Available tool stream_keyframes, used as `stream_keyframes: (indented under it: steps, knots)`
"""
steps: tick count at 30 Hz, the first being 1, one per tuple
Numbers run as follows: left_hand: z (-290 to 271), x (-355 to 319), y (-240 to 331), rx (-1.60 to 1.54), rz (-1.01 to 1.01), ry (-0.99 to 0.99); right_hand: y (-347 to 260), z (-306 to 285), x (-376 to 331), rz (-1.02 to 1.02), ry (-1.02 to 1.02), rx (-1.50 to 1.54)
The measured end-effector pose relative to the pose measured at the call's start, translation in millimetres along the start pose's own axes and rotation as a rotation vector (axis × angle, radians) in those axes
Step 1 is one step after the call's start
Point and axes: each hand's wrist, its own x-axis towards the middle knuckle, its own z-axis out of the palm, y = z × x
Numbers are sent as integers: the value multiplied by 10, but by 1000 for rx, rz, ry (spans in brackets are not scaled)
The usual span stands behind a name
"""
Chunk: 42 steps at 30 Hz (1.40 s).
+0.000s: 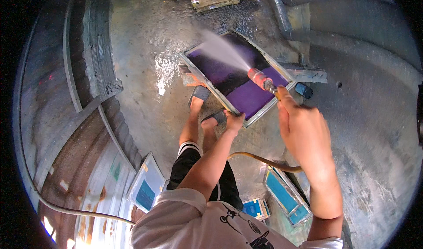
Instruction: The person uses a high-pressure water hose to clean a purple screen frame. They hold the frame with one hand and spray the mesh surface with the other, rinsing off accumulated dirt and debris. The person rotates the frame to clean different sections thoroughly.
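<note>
A screen-printing frame [249, 100] with purple mesh and a pale rim lies tilted across low supports over the wet floor. My left hand [235, 120] is closed on its near edge, close to the lower corner. In my right hand [307, 132] is a spray nozzle [261, 79] with a red head, held above the right part of the mesh. A white fan of water shoots from it toward the far left of the frame. The mesh is darker in the middle and lighter purple near me. A yellow-brown hose [252, 155] runs toward my right wrist.
A wooden block [215, 0] lies on the floor beyond the frame. A dark cylindrical container [303, 90] sits by its right corner. Behind me are blue-meshed frames [282, 189] and another frame [147, 185] leaning left, near corrugated metal sheeting [83, 191]. My sandalled feet stand close to the frame.
</note>
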Motion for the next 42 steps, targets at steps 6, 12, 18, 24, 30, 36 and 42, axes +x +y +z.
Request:
stream_keyframes:
  steps: [6, 12, 18, 24, 30, 36, 42]
  knots:
    - [75, 94, 229, -54, -101, -148, 475, 387, -716, 167, 225, 337]
    - [31, 194, 291, -21, -143, -70, 789, 983, -1430, 344, 261, 734]
    - [3, -704, 422, -35, -23, -59, 993, 1718, -2069, 497, 279, 895]
    - [40, -2031, 1114, -309, 95, -650, 818, 1931, -2185, 507, 264, 882]
    - [7, -2323, 1410, -270, 64, -589, 584, 1874, -2305, 499, 224, 897]
    - [-324, -2360, 1515, -241, 22, -633, 273, 1827, -2384, 422, 246, 923]
    - [-801, -2203, 1637, -372, -79, -768, -241, 1797, -2261, 383, 364, 868]
